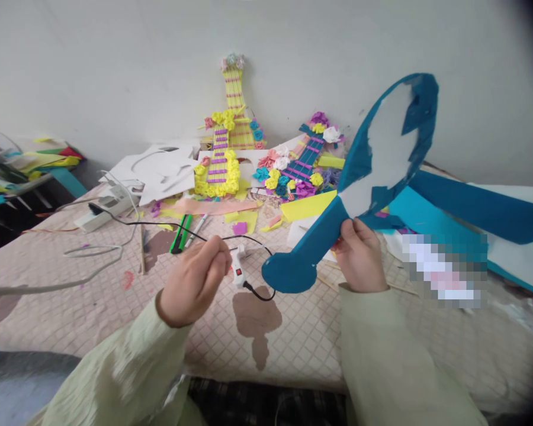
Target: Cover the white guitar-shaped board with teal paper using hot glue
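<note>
The left hand [195, 281] curls with fingers together; whether it pinches anything, I cannot tell. Beside it, a white corded tool [238, 271] lies on the counter [311, 337]; best keep its black cord [262, 298] clear of the blue cutout [357, 186]. The cutout is raised, its waist pinched by the right hand [362, 254]; a light grip should avoid creases.

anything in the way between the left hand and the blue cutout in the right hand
Nothing visible blocks the left hand from the blue cutout in the right hand. A white corded tool and its black cord show in the gap, but seem to lie lower, on the table.
</note>
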{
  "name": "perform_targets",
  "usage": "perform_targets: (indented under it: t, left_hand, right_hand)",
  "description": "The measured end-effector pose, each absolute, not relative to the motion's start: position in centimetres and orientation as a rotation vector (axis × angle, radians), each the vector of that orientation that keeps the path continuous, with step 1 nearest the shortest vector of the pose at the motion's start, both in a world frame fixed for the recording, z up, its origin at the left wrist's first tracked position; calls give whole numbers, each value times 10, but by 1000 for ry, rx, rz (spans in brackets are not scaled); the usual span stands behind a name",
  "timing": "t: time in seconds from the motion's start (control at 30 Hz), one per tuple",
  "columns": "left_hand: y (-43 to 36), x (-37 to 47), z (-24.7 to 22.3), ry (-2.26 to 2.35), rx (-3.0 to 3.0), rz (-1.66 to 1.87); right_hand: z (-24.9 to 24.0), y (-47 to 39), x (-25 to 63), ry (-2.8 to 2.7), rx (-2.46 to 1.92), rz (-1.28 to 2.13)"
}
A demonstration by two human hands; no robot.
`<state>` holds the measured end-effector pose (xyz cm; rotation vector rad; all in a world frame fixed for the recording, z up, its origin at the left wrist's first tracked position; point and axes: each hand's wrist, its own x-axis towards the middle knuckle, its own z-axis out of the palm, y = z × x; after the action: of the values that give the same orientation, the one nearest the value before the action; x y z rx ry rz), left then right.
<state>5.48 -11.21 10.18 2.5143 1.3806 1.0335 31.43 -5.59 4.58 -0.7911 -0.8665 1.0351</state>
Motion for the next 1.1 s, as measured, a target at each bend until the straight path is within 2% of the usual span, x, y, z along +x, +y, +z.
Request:
perform_targets:
  t: [0.17,0.3,0.4,0.5,0.67,0.83,1.1]
  left_hand:
    - [-103,5,90,1710,2585,950]
    - [-107,8,91,1466,2456,1059]
    - [-118,42,93,1060,2357,1134]
    - [-125,78,90,948,2311,1315]
    - [-127,106,80,932,2160,1591]
    - [-131,111,77,1111,1980,1607]
    - [-128,117,78,1020,1929,1680]
  right_hand:
    - [48,-57,315,-875,-774,1059]
    - [49,-59,314,-898,-752,1081]
    - [49,-59,312,-898,-739,1093]
    - [48,-60,311,-880,-747,1079]
    - [47,-61,313,-880,-746,1041]
    - [47,-60,315,-863,-729,1021]
    - [44,-58,319,-926,-718,980]
